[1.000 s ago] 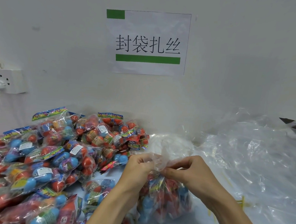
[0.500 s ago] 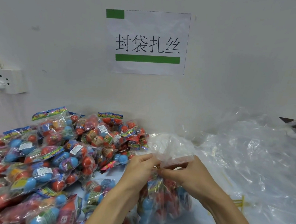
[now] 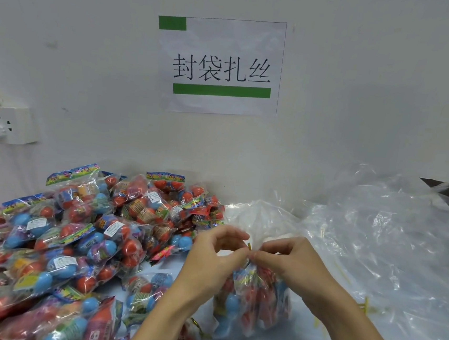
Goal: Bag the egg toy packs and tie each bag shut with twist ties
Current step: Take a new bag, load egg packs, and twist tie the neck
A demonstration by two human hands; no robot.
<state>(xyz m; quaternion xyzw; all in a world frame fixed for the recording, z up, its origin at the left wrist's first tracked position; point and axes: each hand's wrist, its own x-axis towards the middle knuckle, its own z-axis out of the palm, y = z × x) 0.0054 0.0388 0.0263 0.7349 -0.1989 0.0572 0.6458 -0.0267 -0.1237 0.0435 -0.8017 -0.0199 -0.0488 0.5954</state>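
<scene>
Twist tie [image 3: 249, 246] at gathered neck of filled bag [image 3: 253, 304], just right of loose egg-pack pile [image 3: 79, 241]. Pinched from both sides by left hand [image 3: 213, 256] and right hand [image 3: 288, 261], fingertips curled tight. Best wound snug, neck kept bunched. Half a second ago: plastic gripped, no tie showing.

The clear, crinkled plastic bag [image 3: 254, 304] I hold is glossy, as are the cellophane-wrapped packs of smooth red and blue plastic eggs [image 3: 74, 240]. The loose transparent plastic sheeting [image 3: 392, 240] shines with creases. The white paper sign [image 3: 222, 65] and painted wall [image 3: 363, 87] look matt.
</scene>
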